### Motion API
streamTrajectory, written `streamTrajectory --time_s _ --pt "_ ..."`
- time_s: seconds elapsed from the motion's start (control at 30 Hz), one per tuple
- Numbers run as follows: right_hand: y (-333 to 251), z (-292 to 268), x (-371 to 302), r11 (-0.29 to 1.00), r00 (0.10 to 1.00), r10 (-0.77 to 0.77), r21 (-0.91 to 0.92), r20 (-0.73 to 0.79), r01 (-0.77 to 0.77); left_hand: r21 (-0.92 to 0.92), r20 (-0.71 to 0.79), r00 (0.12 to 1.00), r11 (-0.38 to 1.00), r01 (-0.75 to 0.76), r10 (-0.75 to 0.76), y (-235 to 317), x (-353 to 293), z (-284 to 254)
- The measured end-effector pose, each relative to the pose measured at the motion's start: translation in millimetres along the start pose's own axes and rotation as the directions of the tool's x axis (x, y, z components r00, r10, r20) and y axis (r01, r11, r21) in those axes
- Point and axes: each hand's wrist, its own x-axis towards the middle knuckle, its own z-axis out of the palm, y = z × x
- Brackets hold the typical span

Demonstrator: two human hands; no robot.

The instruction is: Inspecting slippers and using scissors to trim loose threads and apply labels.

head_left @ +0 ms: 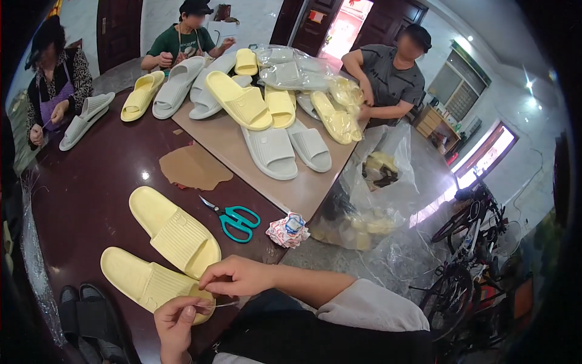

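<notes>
Two yellow slide slippers lie side by side on the dark table before me: the upper slipper [182, 236] and the lower slipper [145, 280]. Close to the lower one's toe, my left hand [174, 324] is closed, thumb against fingers, pinching a thin clear strand [225, 304] that sticks out to the right. My right hand [242, 276] is just above it, over the slippers' toe ends, its fingers curled together; whatever they hold is too small to make out. Teal-handled scissors [238, 223] rest beyond the slippers, beside a crumpled red-and-white printed bundle [288, 230].
A torn piece of cardboard [194, 168] lies farther off. Grey and yellow slippers are heaped on a brown board [224, 142]. Several co-workers sit around the table. A clear plastic bag [364, 212] stands off its right side, black slippers [91, 315] at lower left, bicycles [470, 242] at right.
</notes>
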Motion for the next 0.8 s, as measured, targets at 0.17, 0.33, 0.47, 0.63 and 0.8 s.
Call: streamTrajectory --time_s 0.17,0.33,0.47,0.63,0.8 --pt "15.0 -9.9 -7.7 0.998 0.982 0.024 -0.066 0.189 -0.012 -0.037 -0.069 0.997 0.999 0.016 -0.019 -16.3 -10.9 -12.4" --pt "15.4 -28.1 -43.4 0.881 0.888 0.250 -0.471 0.387 -0.043 0.092 -0.217 0.910 0.936 -0.341 0.353 -28.6 -4.5 -45.2" --pt "10.0 -18.1 -60.1 0.753 0.868 0.385 -0.651 0.312 -0.100 0.241 -0.334 0.778 0.846 -0.475 0.532 -21.9 -7.9 -59.0" --pt "19.2 -11.9 -49.0 0.688 0.981 0.181 -0.721 0.071 -0.074 0.689 -0.282 0.787 0.687 -0.233 0.549 -7.4 1.0 -61.3" --pt "25.5 -9.3 -10.8 0.546 0.927 -0.194 -0.821 -0.320 -0.169 0.991 0.104 0.906 -0.117 -0.061 0.411 30.2 27.1 -33.1"
